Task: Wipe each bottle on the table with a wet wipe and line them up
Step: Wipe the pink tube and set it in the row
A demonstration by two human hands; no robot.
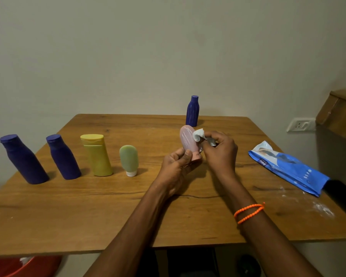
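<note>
Currently the left hand [178,164] grips the pink bottle [188,141] by its cap end, above the desk [108,206]. The right hand [220,150] pinches the wet wipe [199,134] against the bottle's side. Wiping is in hand. Next move, likely: stand the bottle beside the green bottle [128,159], closing the row. The wiped face is hidden; one blue bottle [192,111] stands apart, apparently unwiped.

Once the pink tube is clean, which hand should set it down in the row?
Probably the left hand: it already grips the pink tube and is nearer the green tube ending the row. The right hand holds the wet wipe.
</note>
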